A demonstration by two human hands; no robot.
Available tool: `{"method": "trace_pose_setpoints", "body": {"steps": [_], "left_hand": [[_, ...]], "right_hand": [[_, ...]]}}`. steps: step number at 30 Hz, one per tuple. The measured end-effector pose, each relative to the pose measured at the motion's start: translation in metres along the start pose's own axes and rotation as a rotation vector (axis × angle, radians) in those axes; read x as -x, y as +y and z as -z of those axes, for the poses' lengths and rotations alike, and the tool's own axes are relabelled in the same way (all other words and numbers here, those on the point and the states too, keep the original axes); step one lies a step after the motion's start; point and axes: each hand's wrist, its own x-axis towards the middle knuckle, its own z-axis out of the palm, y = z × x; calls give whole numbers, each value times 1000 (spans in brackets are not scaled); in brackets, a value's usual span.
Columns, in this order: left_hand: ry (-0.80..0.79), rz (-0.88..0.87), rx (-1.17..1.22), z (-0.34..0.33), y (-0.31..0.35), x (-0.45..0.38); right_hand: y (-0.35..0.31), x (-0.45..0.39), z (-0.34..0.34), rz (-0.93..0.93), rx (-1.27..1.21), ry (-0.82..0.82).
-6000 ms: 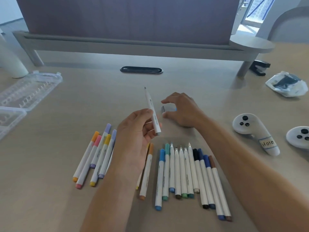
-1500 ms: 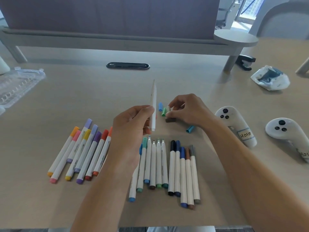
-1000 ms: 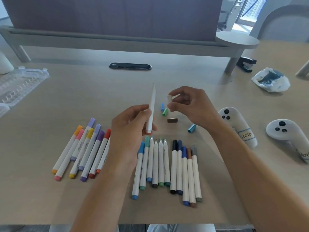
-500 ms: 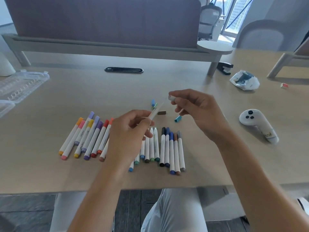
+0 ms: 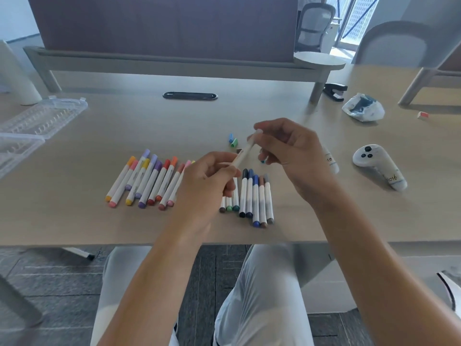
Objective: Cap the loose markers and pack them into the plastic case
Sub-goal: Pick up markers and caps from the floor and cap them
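- The white marker (image 5: 242, 155) I'm working on sits above the desk (image 5: 149, 126) near the centre of my view, long axis running from about 7 o'clock up to 1 o'clock.
- My left hand (image 5: 212, 181) has its fingers curled round the lower end of the barrel; my right hand (image 5: 291, 151) pinches the pale cap (image 5: 258, 133) at the upper end, right at the tip.
- The move turns on that axis: I judge the cap must travel straight down the barrel line toward 7 o'clock, with the left hand bracing. The right hand is the nearer one to the tip (it is on it), so it does the pushing.
- Whether the cap is fully seated I cannot tell; the joint is small and partly behind my fingers.
- Below the hands, at 6 o'clock, lies a row of markers with dark and green ends (image 5: 252, 196), some behind my left hand. At 9 o'clock a fan of capped pastel markers (image 5: 147, 181) lies on the desk.
- Loose caps (image 5: 233, 141), blue and green, lie just beyond the held marker at 12 o'clock.
- The clear plastic case (image 5: 42, 116) lies open well apart at 10 o'clock, nearer my left hand, with no markers that I can see in it; packing looks a long way off.
- At 3 o'clock rests a white controller (image 5: 374, 161).
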Motion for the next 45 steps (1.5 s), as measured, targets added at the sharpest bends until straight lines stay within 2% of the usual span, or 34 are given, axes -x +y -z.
{"method": "trace_pose_setpoints", "body": {"steps": [8,12,16,18,21,25,28,33,38,45], "left_hand": [[63,-137,-101,-6,-3,6],[41,-159,-101,-14,-3,6],[-73,-178,-215,-20,-4,2],[-34,-202,-289,-17,-8,0],[100,-228,-485,-5,-17,-4],[191,-220,-656,16,-27,-15],[165,-224,-760,18,-32,-18],[126,-271,-886,6,-38,-19],[108,-301,-1037,-11,-43,-29],[187,-278,-1242,-22,-45,-40]], "right_hand": [[6,14,-6,35,-12,58],[4,14,1,43,11,70],[10,14,14,-65,-57,18],[18,14,23,-163,-44,4],[37,15,38,-279,188,51],[58,16,45,-272,555,97],[62,17,40,-232,743,88],[64,19,27,-156,892,23],[67,23,26,-119,815,98],[77,27,31,-137,647,201]]}}
